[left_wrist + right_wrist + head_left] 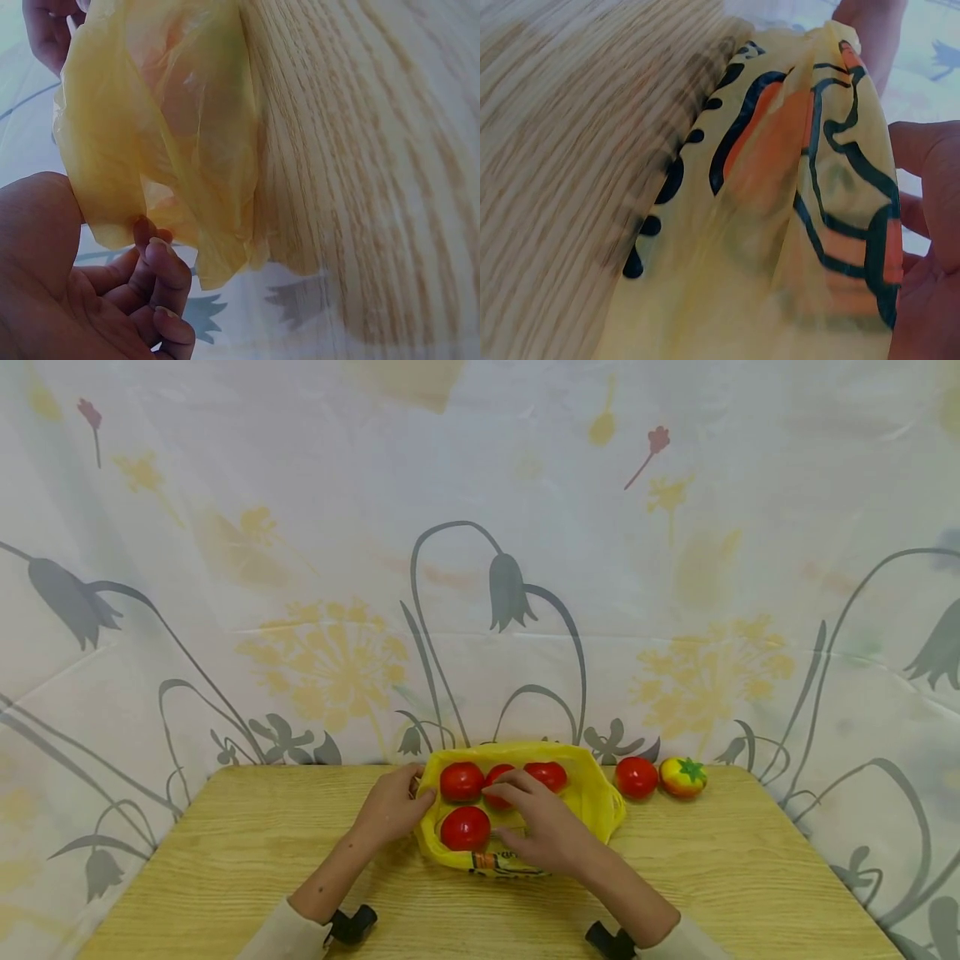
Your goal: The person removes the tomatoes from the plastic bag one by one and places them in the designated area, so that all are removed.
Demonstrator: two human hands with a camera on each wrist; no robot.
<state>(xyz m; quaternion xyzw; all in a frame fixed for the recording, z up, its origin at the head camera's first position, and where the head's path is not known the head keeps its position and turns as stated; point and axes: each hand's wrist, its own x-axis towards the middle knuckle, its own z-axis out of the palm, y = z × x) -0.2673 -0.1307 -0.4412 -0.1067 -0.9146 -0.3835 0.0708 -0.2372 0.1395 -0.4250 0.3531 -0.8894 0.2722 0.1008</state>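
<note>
A yellow plastic bag (600,793) lies with its mouth spread upward, black and orange print on its front side. Several red tomatoes sit inside, among them a front left one (466,829) and a back left one (461,782). My left hand (393,806) pinches the bag's left rim, thumb over the edge and fingers outside; the left wrist view shows these fingers curled against the yellow film (112,172). My right hand (543,822) reaches over the front rim into the mouth. Its fingertips are at the middle tomato (498,774), thumb spread apart from the fingers.
To the right of the bag, a red tomato (636,777) and a yellow-red tomato with a green leafy top (682,777) stand side by side near the back edge of the wooden table (720,877). A flower-patterned curtain (480,668) hangs directly behind.
</note>
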